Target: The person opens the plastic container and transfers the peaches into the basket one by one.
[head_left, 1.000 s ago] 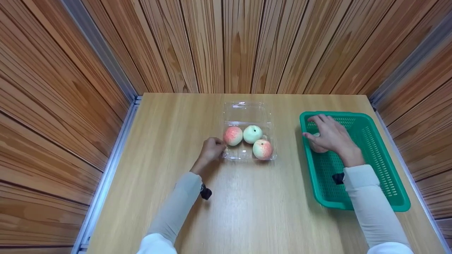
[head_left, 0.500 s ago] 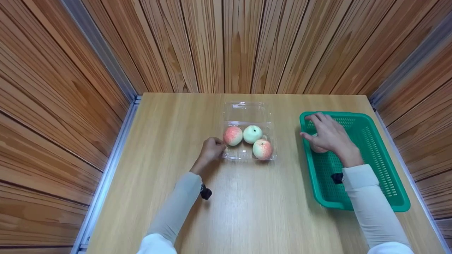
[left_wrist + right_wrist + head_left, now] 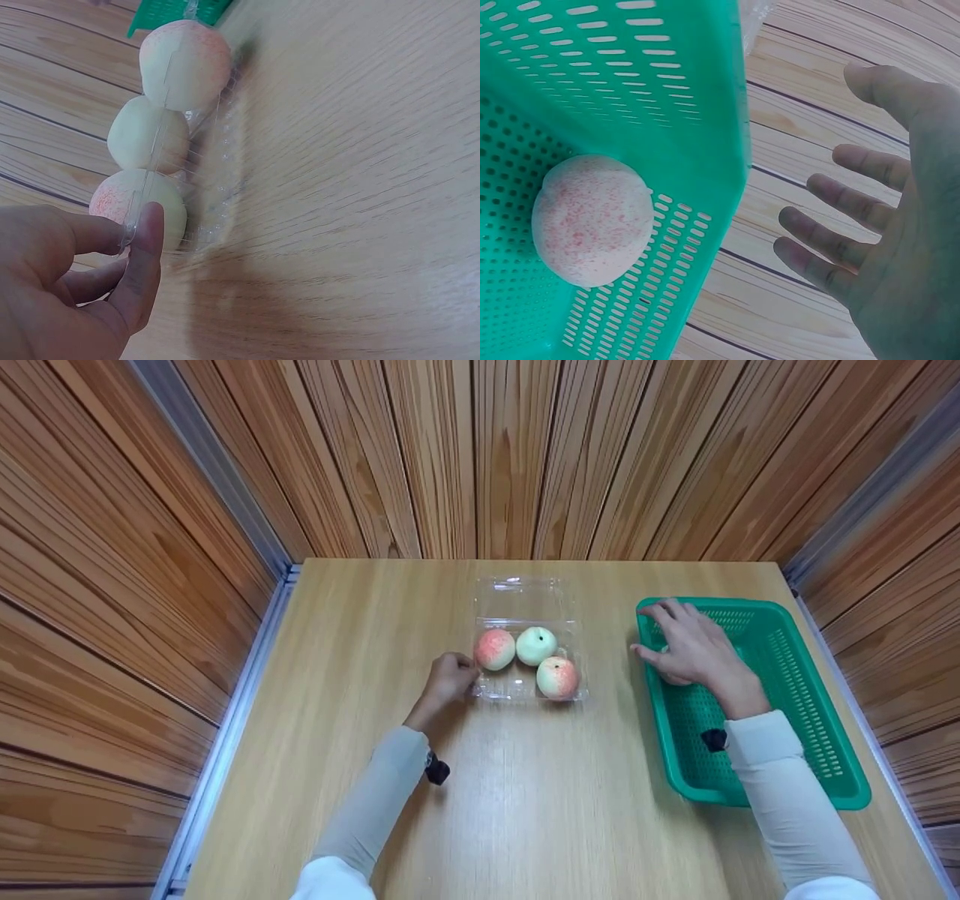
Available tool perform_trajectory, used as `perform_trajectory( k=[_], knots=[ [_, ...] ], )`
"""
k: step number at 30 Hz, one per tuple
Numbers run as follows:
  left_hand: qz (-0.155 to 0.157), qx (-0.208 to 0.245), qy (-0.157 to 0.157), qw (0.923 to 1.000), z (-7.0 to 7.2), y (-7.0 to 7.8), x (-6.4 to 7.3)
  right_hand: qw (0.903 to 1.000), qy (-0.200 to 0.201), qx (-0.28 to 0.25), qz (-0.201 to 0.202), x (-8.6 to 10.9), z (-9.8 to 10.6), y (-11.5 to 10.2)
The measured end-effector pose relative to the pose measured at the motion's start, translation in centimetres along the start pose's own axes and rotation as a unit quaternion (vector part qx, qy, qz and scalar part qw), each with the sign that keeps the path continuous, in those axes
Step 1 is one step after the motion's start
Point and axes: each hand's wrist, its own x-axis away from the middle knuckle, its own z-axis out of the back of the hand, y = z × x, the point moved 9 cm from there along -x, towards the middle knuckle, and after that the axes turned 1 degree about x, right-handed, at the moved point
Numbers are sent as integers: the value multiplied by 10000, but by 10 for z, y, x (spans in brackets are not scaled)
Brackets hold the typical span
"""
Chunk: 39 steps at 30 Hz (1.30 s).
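My left hand (image 3: 451,678) pinches the left rim of a clear plastic clamshell box (image 3: 212,202) between thumb and fingers. The box's lid (image 3: 517,598) is laid back, away from me. Three peaches sit in its tray: a pink-red one (image 3: 495,649) at the left, a pale one (image 3: 536,646) behind, and a blushed one (image 3: 557,678) at the front right. My right hand (image 3: 885,217) hovers with spread fingers over the far left corner of a green basket (image 3: 705,142), holding nothing. Below it, a pink-speckled peach (image 3: 592,221) lies in that corner, mostly hidden by the hand in the head view.
The basket stands along the right side of the wooden table (image 3: 495,810). Wood-plank walls (image 3: 510,457) rise behind and at both sides, with metal posts (image 3: 225,472) at the corners. A small black camera (image 3: 437,769) is strapped to my left wrist.
My right hand has drifted slightly left and away from me, its thumb now past the basket's left rim. The left hand, box and peaches have stayed put.
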Motion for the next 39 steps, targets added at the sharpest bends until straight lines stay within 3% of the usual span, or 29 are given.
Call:
perform_trajectory(
  k=[12,21,32,39],
  knots=[
    [-137,-97,54,9998,0,4,0,9994,264,44,213,-3,6,-12],
    [-221,-178,113,9995,1,5,0,9995,187,27,243,-3,6,-21],
    [25,-128,61,9999,0,1,-1,9988,275,37,391,-5,7,-29],
    [-166,-59,42,9998,0,3,-1,9985,286,86,452,-6,8,-35]
  ],
)
